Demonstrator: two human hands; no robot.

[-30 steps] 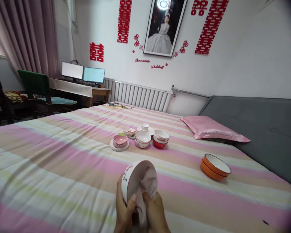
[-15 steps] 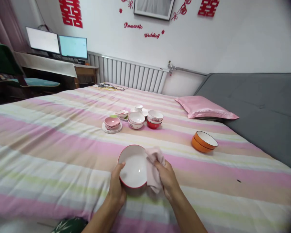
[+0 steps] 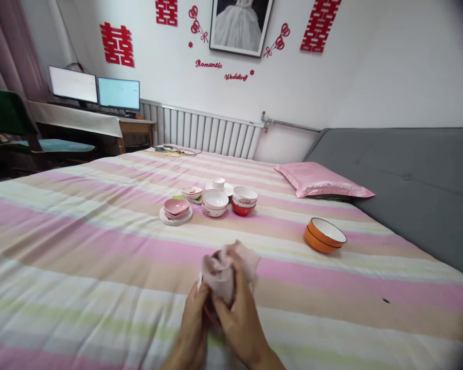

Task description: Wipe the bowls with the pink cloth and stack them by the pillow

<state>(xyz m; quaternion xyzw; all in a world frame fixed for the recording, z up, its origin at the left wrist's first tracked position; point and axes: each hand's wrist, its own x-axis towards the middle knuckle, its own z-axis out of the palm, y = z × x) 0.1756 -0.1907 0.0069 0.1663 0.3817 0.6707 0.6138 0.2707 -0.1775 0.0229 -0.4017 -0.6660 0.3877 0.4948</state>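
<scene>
The red-rimmed bowl (image 3: 210, 314) is gripped at its side by the left hand (image 3: 193, 314); the pink cloth (image 3: 220, 280) (blurred here) is gripped by the right hand (image 3: 241, 319). Cloth is best pressed evenly, with the rim held steady. Both hands are angled inward, near stacked bowls (image 3: 215, 200) beyond.

The 2 hands work close together: the left hand (image 3: 195, 313) has its fingers curled and thumb raised, the right hand (image 3: 241, 313) sits just beside it, fingers bent, thumb angled toward the left. Both wrists show below the hands.
</scene>
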